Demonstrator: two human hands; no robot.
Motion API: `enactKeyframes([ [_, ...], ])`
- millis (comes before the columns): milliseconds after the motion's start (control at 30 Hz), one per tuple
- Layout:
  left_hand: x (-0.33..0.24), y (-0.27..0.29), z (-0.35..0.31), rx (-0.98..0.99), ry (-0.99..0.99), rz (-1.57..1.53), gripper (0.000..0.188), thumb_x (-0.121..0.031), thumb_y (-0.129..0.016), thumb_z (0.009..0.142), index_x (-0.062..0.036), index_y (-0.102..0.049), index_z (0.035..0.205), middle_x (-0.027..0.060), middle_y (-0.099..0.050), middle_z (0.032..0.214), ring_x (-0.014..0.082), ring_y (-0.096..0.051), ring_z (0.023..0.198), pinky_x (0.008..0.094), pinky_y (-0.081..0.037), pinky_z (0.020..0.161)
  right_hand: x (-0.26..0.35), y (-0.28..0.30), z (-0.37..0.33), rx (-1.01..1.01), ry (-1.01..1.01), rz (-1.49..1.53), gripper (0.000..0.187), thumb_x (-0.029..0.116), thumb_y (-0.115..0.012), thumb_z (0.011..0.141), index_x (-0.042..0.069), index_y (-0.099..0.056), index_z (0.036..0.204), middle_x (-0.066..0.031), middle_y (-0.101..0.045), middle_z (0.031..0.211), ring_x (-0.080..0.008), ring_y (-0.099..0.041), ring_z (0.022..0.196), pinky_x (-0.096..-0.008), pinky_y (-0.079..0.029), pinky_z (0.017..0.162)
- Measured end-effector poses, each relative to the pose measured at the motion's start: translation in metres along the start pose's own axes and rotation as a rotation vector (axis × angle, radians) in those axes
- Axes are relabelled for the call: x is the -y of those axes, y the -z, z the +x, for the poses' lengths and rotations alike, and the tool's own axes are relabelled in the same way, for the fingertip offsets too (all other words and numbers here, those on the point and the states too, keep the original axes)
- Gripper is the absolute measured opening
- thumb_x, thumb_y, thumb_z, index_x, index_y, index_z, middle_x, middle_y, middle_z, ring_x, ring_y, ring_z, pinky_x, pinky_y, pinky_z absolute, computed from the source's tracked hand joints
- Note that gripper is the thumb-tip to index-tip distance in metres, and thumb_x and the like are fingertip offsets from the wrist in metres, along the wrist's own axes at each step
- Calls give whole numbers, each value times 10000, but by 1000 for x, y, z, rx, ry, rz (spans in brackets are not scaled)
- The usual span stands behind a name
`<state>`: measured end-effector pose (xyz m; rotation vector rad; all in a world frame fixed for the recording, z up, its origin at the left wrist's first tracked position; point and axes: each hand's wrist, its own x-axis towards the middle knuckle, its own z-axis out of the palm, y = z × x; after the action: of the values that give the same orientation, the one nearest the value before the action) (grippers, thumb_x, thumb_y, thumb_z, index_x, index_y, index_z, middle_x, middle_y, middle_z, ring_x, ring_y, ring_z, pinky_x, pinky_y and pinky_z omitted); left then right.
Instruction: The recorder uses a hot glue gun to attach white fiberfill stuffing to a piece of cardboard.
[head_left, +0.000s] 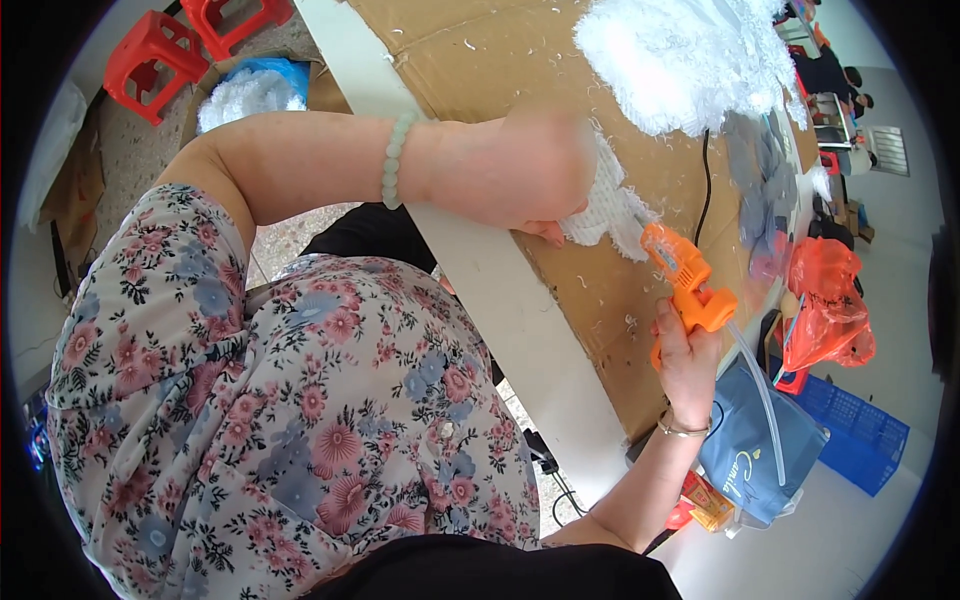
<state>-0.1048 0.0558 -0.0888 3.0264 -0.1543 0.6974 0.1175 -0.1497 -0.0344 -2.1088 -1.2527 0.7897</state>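
Note:
My right hand (688, 362) is wrapped round the handle of an orange hot glue gun (680, 262). A long clear glue stick (762, 390) trails from the gun's back end. The gun's front end meets the edge of a white, ribbed and fringed piece of fabric (608, 200). My left hand (525, 165), with a pale green bead bracelet at its wrist, is closed on the other end of that fabric above the cardboard. Most of the left fingers are hidden behind the hand, and the gun's nozzle tip is hard to make out.
Cardboard (600, 335) covers the white table (490, 300), with white scraps on it. A white fluffy heap (690, 60) lies at the far side, near a black cable (706, 180). At right are a red plastic bag (822, 290), blue bag (735, 415) and blue crate (855, 430).

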Motion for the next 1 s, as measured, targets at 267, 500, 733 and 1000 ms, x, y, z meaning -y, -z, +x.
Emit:
enactKeyframes([
  [267,0,-6,4,-13,-3,2,308,-390,-607,823,-84,-640,822,-5,-631,831,153,-544,830,324,-404,780,-14,9,-2,-3,-12,50,160,135,-584,886,27,-512,979,-6,-541,764,-78,-521,647,-213,-412,561],
  [500,-3,-5,10,-17,-13,-8,302,-378,-608,823,-78,-642,831,1,-632,867,160,-541,849,336,-408,812,-9,14,-9,-72,33,103,154,120,-572,890,18,-511,989,-10,-542,775,-81,-524,647,-215,-416,564],
  [733,-4,-6,18,-45,-37,-10,298,-370,-612,822,-75,-646,841,3,-624,880,164,-538,853,341,-409,831,-11,19,-13,-64,-15,7,162,127,-576,887,19,-516,992,-5,-541,765,-75,-519,649,-213,-408,559],
  [1000,-5,-9,12,-29,-9,5,293,-371,-614,821,-80,-646,836,-2,-619,870,161,-535,849,340,-409,829,-15,11,-7,-119,21,86,144,150,-599,854,25,-529,854,15,-490,650,-66,-454,569,-233,-378,509],
])
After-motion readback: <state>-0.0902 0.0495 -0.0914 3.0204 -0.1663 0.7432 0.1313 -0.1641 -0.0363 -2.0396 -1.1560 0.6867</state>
